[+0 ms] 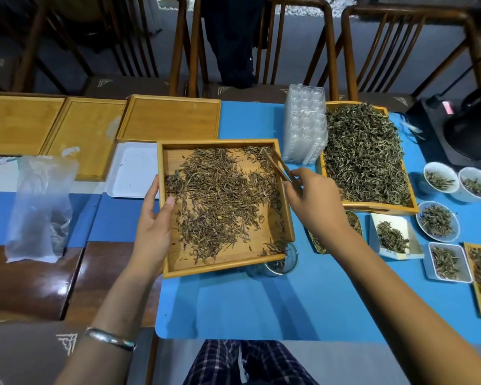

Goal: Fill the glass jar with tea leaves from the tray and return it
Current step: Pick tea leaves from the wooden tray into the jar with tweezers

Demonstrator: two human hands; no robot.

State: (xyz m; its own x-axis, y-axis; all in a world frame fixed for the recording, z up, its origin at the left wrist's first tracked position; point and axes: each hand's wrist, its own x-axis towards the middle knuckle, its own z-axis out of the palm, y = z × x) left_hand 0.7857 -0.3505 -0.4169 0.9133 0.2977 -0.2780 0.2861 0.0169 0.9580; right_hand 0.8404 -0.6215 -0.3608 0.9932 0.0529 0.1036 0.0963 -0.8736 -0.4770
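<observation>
Nearest the camera, a lap in checked cloth (250,362) sits at the near edge of the worktop (289,307), whose blue mat covers its right part. On that mat, near the middle of the worktop, the wooden tray (172,270) of brown tea leaves (220,201) is tipped so that its near right corner hangs over the glass jar (282,263), which stands on the mat under that corner, partly hidden by it; how full the jar is cannot be told. The left hand (153,218) holds the tray by its left rim, thumb over the edge and fingers beneath it. The right hand (314,201) pinches a thin wooden tool (278,165) that reaches across the tray's far right corner over the leaves. A second tray (372,208) heaped with greener leaves lies toward the right far edge, a stack of clear plastic cups (306,123) touching its left side, and small dishes of leaves (438,220) line the right edge. This looks like the filling step: leaves are being coaxed toward the low corner and into the jar. The next move probably calls for sweeping the tool down the right rim toward that corner while the left grip keeps the tilt steady, so that leaves fall into the jar's mouth and not onto the mat.
</observation>
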